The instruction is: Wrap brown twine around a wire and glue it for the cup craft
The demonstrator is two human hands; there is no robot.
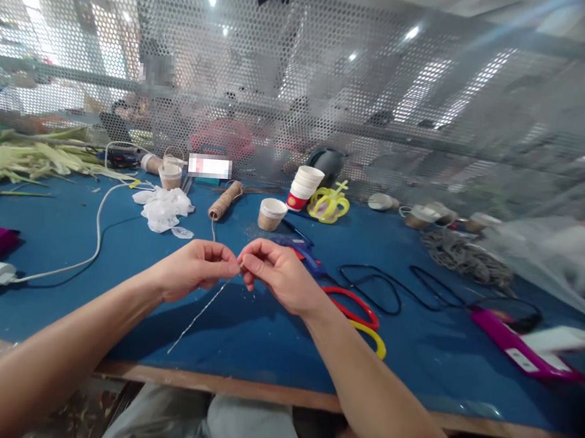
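My left hand (pixel 199 268) and my right hand (pixel 279 271) meet fingertip to fingertip above the table, both pinched closed on a thin twine. A pale, twisted loose end of the twine (pixel 196 318) hangs from the fingers down to the lower left. Behind my left hand lies a spool of brown twine (pixel 226 201), whose strand runs toward that hand. What exactly sits between the fingertips is too small to make out. Just beyond my right hand are a paper cup wrapped in brown twine (pixel 271 216) and a blue glue gun (pixel 298 246), partly hidden.
Red (pixel 361 310) and yellow (pixel 377 342) loop handles lie beside my right forearm. White crumpled netting (pixel 162 208), stacked cups (pixel 305 183) and a yellow crown-shaped piece (pixel 328 203) stand farther back. Cables and a purple power strip (pixel 519 345) lie right; pale husks (pixel 31 157) lie left.
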